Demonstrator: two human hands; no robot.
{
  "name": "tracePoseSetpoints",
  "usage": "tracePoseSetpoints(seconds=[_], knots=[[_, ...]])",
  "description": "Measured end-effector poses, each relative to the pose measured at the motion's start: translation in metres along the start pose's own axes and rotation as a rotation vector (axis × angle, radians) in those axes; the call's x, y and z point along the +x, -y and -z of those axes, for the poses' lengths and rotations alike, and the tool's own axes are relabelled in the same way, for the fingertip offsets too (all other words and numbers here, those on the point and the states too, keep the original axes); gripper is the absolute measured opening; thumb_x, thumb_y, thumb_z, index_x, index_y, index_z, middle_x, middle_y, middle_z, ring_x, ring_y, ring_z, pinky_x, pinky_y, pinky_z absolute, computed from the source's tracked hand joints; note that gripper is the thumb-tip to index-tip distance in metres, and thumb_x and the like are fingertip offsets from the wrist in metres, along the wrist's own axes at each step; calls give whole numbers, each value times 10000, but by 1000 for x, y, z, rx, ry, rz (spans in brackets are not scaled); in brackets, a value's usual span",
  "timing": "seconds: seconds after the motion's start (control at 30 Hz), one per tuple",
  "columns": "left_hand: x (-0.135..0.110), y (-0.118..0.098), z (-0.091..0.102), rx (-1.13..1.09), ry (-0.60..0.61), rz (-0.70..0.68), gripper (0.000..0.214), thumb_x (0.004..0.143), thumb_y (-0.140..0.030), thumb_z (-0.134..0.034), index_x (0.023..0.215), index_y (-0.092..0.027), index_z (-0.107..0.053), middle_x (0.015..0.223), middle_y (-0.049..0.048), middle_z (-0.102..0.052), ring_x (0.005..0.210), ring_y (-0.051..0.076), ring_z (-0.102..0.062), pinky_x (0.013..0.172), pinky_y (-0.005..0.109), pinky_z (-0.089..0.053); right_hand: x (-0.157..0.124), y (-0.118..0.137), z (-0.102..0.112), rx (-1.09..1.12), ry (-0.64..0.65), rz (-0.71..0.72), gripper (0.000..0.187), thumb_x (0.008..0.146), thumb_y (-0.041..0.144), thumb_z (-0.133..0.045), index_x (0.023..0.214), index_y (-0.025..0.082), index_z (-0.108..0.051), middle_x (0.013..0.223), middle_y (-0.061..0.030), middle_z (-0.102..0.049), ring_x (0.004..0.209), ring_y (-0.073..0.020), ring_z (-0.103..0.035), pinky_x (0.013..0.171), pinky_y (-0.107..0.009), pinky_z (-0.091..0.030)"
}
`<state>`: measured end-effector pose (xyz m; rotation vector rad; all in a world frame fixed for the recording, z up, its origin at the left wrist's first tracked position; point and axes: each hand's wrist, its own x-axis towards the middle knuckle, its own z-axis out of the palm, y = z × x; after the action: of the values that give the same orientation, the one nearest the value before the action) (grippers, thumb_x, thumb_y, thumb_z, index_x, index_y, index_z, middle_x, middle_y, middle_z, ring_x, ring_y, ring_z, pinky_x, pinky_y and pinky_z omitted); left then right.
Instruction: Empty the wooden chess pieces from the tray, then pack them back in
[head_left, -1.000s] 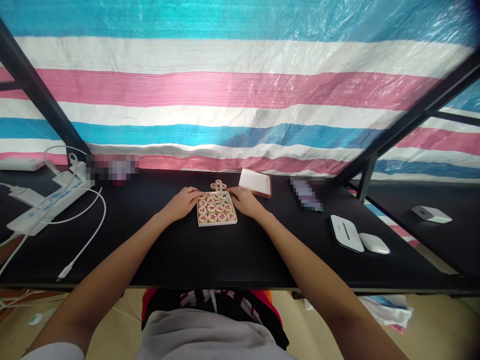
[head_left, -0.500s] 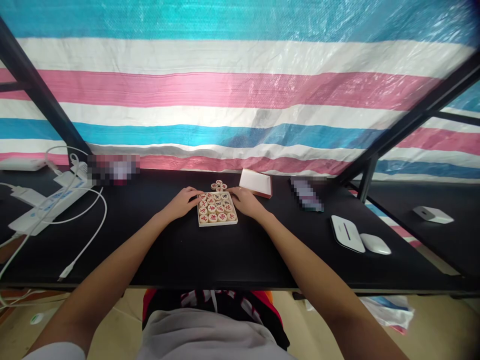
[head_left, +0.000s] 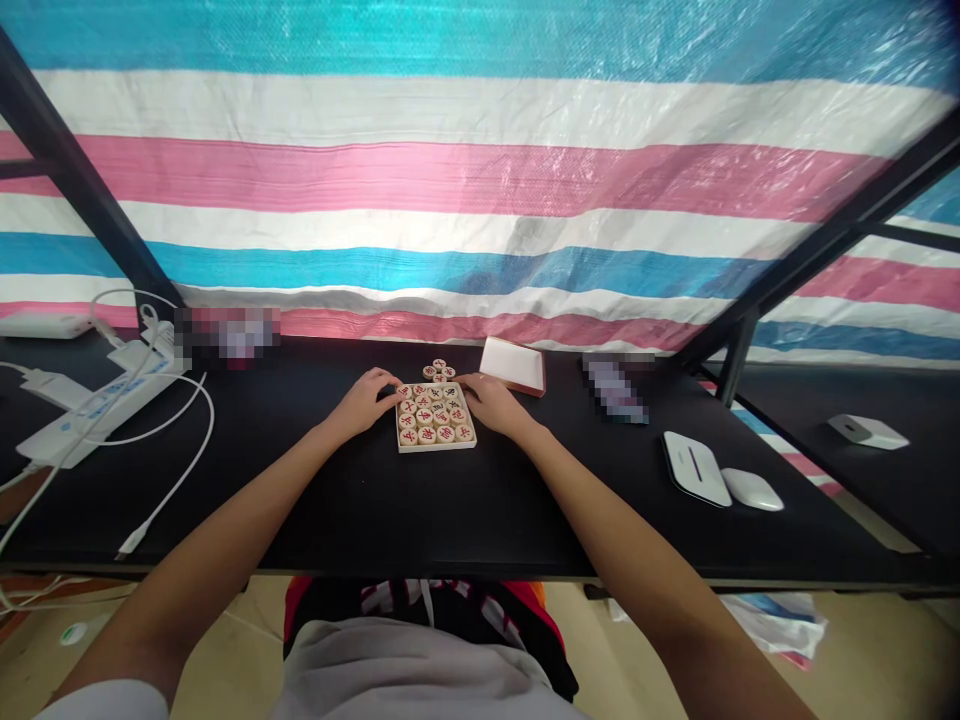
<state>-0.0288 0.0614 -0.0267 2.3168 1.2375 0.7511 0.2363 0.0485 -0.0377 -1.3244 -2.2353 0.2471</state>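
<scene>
A small wooden tray (head_left: 436, 446) packed with several round chess pieces (head_left: 435, 418), marked in red and black, lies on the black table (head_left: 420, 510). My left hand (head_left: 366, 400) rests against the tray's left side, its curled fingertips at the far left corner. My right hand (head_left: 489, 400) presses against the right side, fingers bent toward the far right corner. A few loose pieces (head_left: 437, 371) lie just behind the tray, between my fingertips.
A white and red box lid (head_left: 513, 365) lies behind my right hand. A power strip with white cables (head_left: 97, 405) is at the left. Two white devices (head_left: 694, 467) (head_left: 751, 488) sit at the right. A striped tarp (head_left: 480, 180) hangs behind the table.
My left fingertips have crept slightly toward the tray's far left corner. Otherwise both hands and the tray stay put.
</scene>
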Motion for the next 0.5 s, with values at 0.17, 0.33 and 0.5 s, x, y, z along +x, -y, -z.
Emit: tracePoseSetpoints(seconds=[0.17,0.33,0.5], knots=[[-1,-3,0,32,-92,-15,266,842,-435,-559,936,-199,-643,1019,49,-590,993,210,-558,927,348,-446,0,1,1,-7,-2,-8,319,856,80,-467,1122,162,-622,1030,-95,-668,949,-198,-601,881,-338,-455],[-3,-4,5,72,-184,-35,283,845,-452,-553,922,-195,-643,998,50,-613,985,210,-566,912,340,-438,0,1,1,-4,6,-5,314,858,78,-465,1120,156,-619,1033,-96,-667,941,-193,-599,875,-331,-451],[-2,-2,11,108,-255,89,307,855,-463,-529,931,-188,-643,996,52,-621,937,209,-584,829,325,-456,-1,0,1,-7,9,-6,313,862,80,-455,1128,138,-611,1030,-102,-665,946,-193,-595,869,-321,-450]])
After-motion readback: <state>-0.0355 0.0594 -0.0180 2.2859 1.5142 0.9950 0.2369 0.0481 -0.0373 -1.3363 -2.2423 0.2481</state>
